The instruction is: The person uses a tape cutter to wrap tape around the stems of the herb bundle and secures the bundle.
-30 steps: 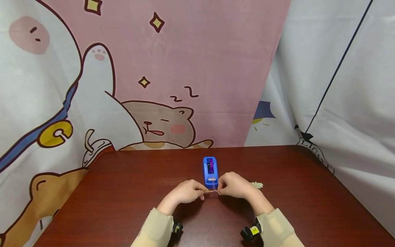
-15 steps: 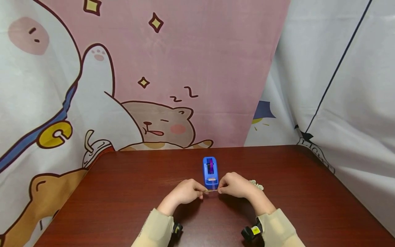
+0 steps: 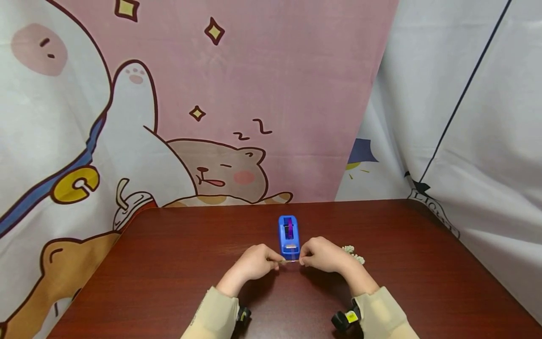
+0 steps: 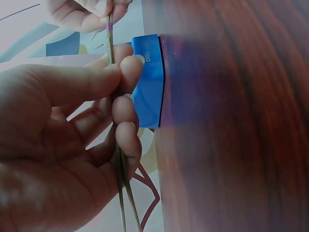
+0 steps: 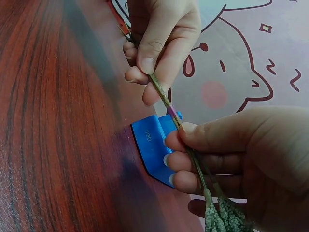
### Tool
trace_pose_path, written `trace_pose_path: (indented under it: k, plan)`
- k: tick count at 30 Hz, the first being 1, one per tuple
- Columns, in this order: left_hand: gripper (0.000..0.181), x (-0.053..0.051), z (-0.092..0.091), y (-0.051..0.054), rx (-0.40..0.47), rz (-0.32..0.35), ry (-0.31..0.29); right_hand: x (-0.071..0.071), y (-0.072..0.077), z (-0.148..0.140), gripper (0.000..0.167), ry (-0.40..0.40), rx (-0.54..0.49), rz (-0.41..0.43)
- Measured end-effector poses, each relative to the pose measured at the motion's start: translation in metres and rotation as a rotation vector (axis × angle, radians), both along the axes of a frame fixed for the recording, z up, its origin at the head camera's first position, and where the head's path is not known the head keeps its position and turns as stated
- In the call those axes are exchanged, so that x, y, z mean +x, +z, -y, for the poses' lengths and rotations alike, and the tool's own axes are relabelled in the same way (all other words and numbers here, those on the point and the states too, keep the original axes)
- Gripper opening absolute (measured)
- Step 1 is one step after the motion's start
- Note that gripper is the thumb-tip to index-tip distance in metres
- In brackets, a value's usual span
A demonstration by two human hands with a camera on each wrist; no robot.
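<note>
Thin green stems (image 5: 161, 92) run between the two hands, with a band of purple tape (image 5: 172, 112) around them. The left hand (image 3: 255, 262) pinches the stems on one side of the tape, its other fingers curled round them in the left wrist view. On the other side, the right hand (image 3: 323, 254) pinches them between thumb and fingers. Pale green flower heads (image 5: 215, 218) hang below the right hand in the right wrist view. Just beyond the hands stands a blue tape dispenser (image 3: 289, 237) with a purple roll.
A dark reddish-brown table (image 3: 190, 245) lies under the hands. Behind it hangs a pink and white cartoon curtain (image 3: 305, 94), and at the right a white cloth (image 3: 487, 165) falls past the table's edge.
The flower heads beside the right wrist have shifted and turned slightly, showing more to the right. Both hands stay almost where they were, holding the stems.
</note>
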State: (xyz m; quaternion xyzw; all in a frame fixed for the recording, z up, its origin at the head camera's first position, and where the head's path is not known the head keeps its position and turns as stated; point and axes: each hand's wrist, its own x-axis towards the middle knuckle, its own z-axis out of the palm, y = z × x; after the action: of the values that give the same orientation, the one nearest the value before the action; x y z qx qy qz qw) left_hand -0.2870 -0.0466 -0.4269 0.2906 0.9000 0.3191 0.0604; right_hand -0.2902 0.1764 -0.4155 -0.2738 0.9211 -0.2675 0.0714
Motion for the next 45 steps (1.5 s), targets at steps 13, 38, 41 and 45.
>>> trace_pose_path:
  k: [13,38,41,45]
  plan:
    - [0.015,-0.0016,-0.0019,-0.0034,0.023,0.039,0.063,-0.0032,-0.0034,-0.0005,0.016,-0.033,0.024,-0.114]
    - [0.011,-0.0024,-0.0028,-0.0053,0.038,-0.069,0.088,-0.0002,-0.0045,0.0056,0.010,-0.144,0.084,-0.103]
    - [0.009,-0.0023,-0.0032,-0.0064,0.041,-0.073,0.116,-0.0008,-0.0059,0.0062,0.010,-0.154,0.088,-0.102]
    - [0.008,-0.0028,-0.0035,-0.0079,0.051,-0.095,0.146,-0.0025,-0.0080,0.0067,0.013,-0.150,0.084,-0.148]
